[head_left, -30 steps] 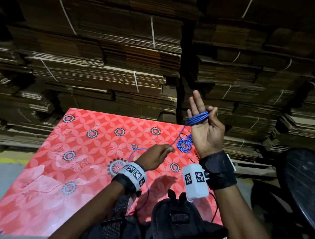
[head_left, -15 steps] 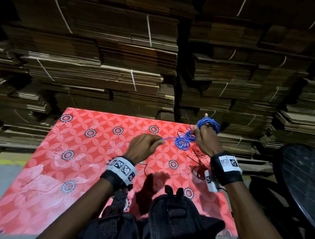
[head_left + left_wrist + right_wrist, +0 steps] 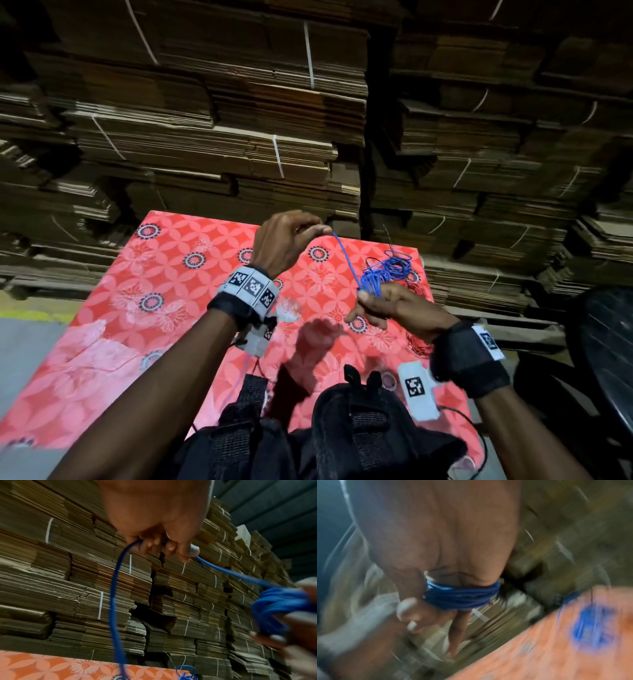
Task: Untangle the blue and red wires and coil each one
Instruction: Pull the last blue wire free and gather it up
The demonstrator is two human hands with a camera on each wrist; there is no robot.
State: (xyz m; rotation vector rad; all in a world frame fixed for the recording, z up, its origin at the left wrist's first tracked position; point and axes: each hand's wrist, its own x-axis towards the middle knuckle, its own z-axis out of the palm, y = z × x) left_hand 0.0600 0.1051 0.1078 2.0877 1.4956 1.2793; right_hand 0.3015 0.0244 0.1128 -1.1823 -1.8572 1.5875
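Pinching the thin blue wire [image 3: 344, 255] taut, my left hand [image 3: 284, 240] had risen; my right hand [image 3: 394, 305], lowered, gripped its round, glossy coil.

Dim overall — right-wrist view smeared

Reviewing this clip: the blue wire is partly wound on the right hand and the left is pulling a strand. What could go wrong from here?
1. The loose blue wire on the table lies heaped in loops beside the red wire; the left hand's pull could tighten a knot or drag red strands along.
2. The blue coil sits around the right hand's fingers; it might slip off or bind.
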